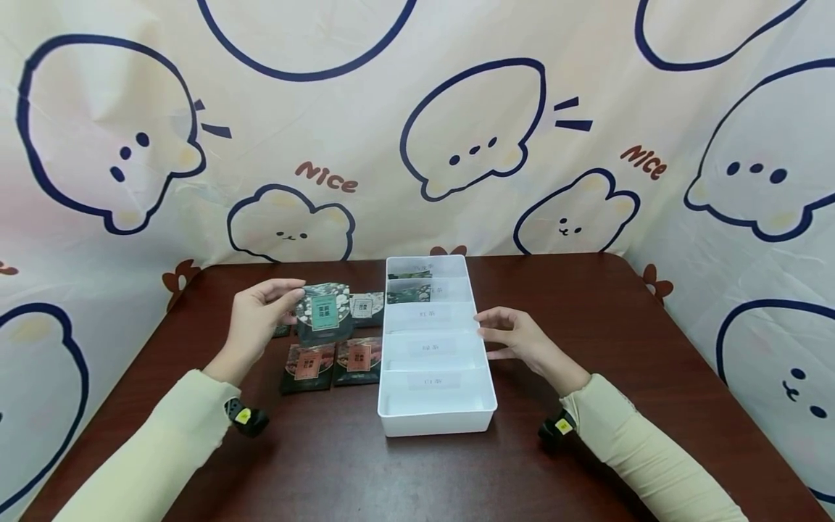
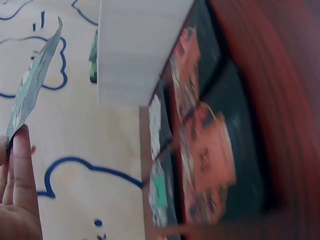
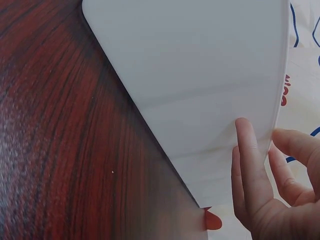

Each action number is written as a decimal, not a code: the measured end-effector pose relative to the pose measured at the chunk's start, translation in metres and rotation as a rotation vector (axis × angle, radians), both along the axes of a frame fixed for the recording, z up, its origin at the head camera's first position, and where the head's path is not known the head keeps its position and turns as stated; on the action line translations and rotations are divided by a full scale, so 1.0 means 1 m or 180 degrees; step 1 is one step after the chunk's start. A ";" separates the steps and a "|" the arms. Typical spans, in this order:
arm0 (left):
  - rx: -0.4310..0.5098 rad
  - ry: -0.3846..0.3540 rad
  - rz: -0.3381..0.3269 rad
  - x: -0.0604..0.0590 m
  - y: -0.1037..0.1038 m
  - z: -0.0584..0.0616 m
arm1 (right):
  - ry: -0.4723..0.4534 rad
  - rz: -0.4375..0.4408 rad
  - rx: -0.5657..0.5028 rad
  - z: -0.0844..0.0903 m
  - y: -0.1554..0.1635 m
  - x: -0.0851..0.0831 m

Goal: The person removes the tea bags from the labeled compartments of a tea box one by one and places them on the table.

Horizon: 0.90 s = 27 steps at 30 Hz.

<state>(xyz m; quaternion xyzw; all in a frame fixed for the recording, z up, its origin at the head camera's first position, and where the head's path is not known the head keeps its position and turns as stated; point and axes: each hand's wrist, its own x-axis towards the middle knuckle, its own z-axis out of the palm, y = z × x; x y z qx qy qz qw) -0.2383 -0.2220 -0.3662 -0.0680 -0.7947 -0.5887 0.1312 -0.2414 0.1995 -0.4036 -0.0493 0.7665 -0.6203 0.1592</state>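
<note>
Left hand (image 1: 261,319) grip pinches green tea packet (image 1: 324,313) above desk (image 1: 587,326), left of white tray (image 1: 435,424). Right hand (image 1: 515,337), fingers relaxed, touches tray's right wall. Tray labels illegible.

white organiser (image 1: 485,395), teal packet (image 1: 324,313) — red-brown table (image 1: 587,319)

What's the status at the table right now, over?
Left hand pinches green-labelled foil packet, lifted. Right hand steadies white divided plastic tray. Way to tray clear.
</note>
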 end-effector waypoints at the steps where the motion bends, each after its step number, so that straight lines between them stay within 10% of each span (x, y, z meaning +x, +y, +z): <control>1: -0.0016 -0.0030 0.0012 0.002 -0.005 -0.001 | -0.0001 0.0001 -0.0004 0.000 0.000 0.000; 14: -0.0496 -0.0498 0.0389 0.008 -0.071 -0.023 | 0.0044 -0.0023 0.0047 0.001 0.001 0.001; 27: -0.0762 -0.1026 0.0204 0.008 -0.112 -0.040 | 0.0024 -0.0041 0.0019 0.000 0.000 0.000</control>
